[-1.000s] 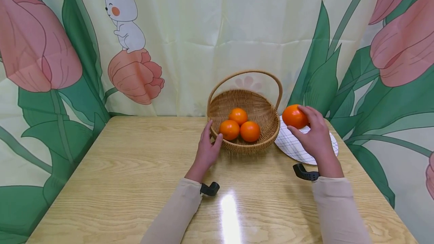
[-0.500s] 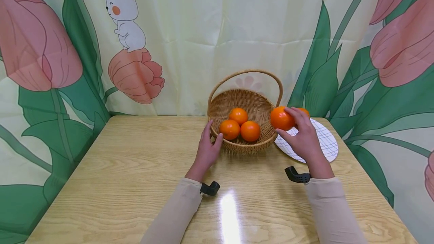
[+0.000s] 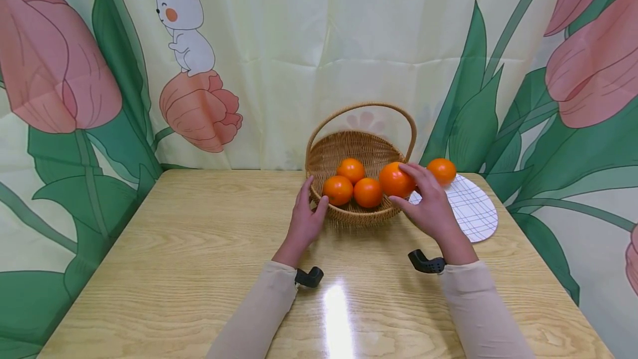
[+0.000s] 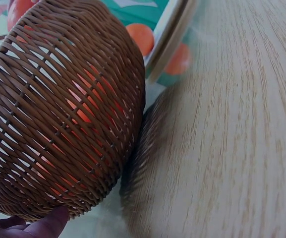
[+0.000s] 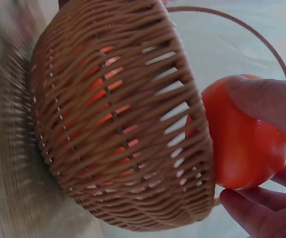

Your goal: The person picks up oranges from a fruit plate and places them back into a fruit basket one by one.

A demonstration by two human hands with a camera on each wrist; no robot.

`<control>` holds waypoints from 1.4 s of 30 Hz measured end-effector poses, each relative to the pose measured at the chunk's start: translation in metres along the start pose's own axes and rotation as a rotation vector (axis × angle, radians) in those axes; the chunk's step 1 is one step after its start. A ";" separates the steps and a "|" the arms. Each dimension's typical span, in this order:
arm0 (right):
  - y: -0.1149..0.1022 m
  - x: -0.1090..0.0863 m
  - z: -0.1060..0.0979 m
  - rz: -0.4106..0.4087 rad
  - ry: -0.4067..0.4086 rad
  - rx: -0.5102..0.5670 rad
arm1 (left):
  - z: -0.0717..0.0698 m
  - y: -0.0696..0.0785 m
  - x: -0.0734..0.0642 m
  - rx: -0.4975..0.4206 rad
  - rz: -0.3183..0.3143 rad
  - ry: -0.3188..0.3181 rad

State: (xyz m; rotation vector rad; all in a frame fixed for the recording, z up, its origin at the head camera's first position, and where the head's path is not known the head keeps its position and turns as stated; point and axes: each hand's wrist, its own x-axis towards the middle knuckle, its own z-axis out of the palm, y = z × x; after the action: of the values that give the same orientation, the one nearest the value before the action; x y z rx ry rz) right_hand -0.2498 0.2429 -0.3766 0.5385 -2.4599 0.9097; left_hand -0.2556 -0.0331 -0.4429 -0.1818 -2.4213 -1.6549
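A wicker basket [image 3: 366, 216] with a tall arched handle stands at the back of the table, with three oranges [image 3: 338, 190] inside. My left hand [image 3: 304, 223] rests at its left side, thumb and fingers spread fairly straight against the weave; in the left wrist view the thumb [image 4: 53, 222] touches the basket's side. My right hand [image 3: 432, 206] holds another orange [image 3: 396, 180] at the basket's right rim, thumb on one side and fingers on the other. In the right wrist view the held orange [image 5: 242, 139] is partly hidden behind the rim.
A white plate [image 3: 478, 209] with a blue grid pattern lies right of the basket, partly behind my right hand. One more orange [image 3: 442, 171] sits at its far edge. A printed curtain [image 3: 279, 71] hangs directly behind the wooden table [image 3: 199, 259].
My right hand has carried its orange left from over the plate to the basket's right rim, uncovering the orange on the plate. The left hand and basket have stayed put.
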 end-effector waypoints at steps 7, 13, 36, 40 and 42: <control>-0.008 -0.002 0.008 -0.027 -0.042 -0.018 | 0.001 0.001 -0.001 0.004 -0.003 0.002; -0.010 -0.004 0.013 -0.045 -0.076 -0.017 | 0.002 0.001 -0.001 -0.006 -0.010 0.001; -0.015 -0.006 0.015 -0.057 -0.186 0.010 | 0.003 0.000 -0.001 -0.006 -0.011 -0.012; -0.013 -0.006 0.017 -0.078 -0.174 0.006 | 0.001 0.000 -0.001 0.006 -0.009 -0.009; -0.014 -0.005 0.018 -0.089 -0.166 0.010 | 0.000 0.000 0.000 0.011 -0.004 -0.007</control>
State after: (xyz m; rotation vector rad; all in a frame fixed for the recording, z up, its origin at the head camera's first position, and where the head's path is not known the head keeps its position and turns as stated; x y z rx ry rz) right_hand -0.2441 0.2222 -0.3844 0.7478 -2.5559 0.8741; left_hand -0.2555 -0.0330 -0.4426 -0.1814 -2.4368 -1.6457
